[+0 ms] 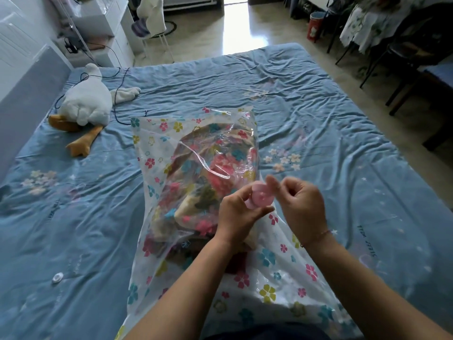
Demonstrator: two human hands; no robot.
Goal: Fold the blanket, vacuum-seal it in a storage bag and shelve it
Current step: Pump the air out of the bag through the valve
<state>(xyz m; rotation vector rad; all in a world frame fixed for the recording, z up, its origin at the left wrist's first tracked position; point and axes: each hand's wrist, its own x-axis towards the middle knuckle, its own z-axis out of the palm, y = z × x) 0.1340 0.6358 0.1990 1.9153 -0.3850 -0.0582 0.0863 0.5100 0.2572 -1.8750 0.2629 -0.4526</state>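
A clear storage bag [157,153] printed with coloured flowers lies on the bed in front of me. Inside it the folded flowery blanket [203,177] shows through the plastic. A round pink valve [261,196] sits on the bag's top side. My left hand [237,212] grips the valve from the left, fingers curled round its rim. My right hand [299,202] hovers just right of the valve with fingers curled and thumb and forefinger pinched together; whether it holds anything small is not visible.
The bed wears a wrinkled blue sheet [343,133]. A white plush goose [85,104] lies at the far left with a dark cable [117,99] over it. A small white round cap [57,277] rests on the sheet at near left. Chairs [404,62] stand to the right.
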